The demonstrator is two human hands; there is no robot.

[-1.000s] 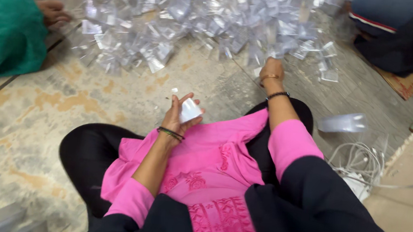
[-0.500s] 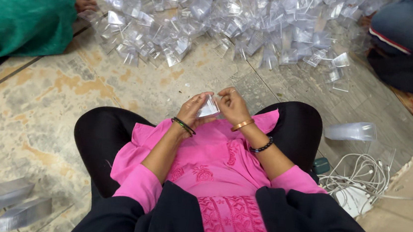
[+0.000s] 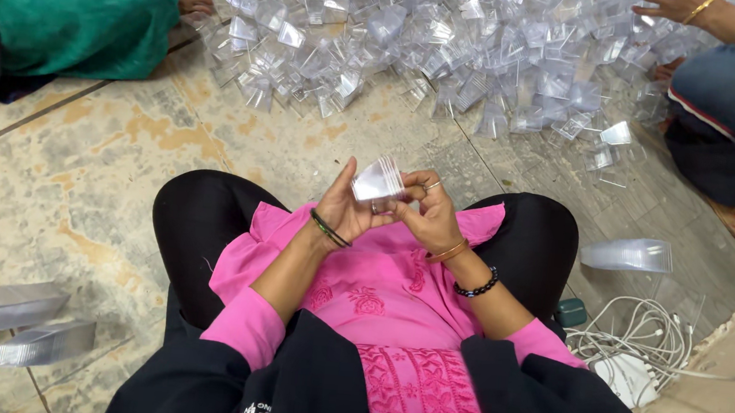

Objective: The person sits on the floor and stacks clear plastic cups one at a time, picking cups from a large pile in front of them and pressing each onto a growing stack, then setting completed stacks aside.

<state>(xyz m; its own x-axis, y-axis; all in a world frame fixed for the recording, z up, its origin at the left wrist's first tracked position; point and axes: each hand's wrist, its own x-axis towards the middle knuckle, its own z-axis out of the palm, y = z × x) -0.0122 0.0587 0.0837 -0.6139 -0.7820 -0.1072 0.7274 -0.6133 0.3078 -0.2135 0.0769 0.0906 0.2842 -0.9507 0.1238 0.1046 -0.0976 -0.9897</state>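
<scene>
A wide heap of clear plastic boxes [image 3: 452, 46], all empty, covers the tiled floor [image 3: 78, 172] ahead, while above the lap the left hand [image 3: 345, 209] and right hand [image 3: 427, 213] have fingers clamped on one small clear box [image 3: 378, 181], also empty

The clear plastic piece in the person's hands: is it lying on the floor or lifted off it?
Lifted. The clear plastic piece sits between the left hand and right hand, above the lap.
</scene>
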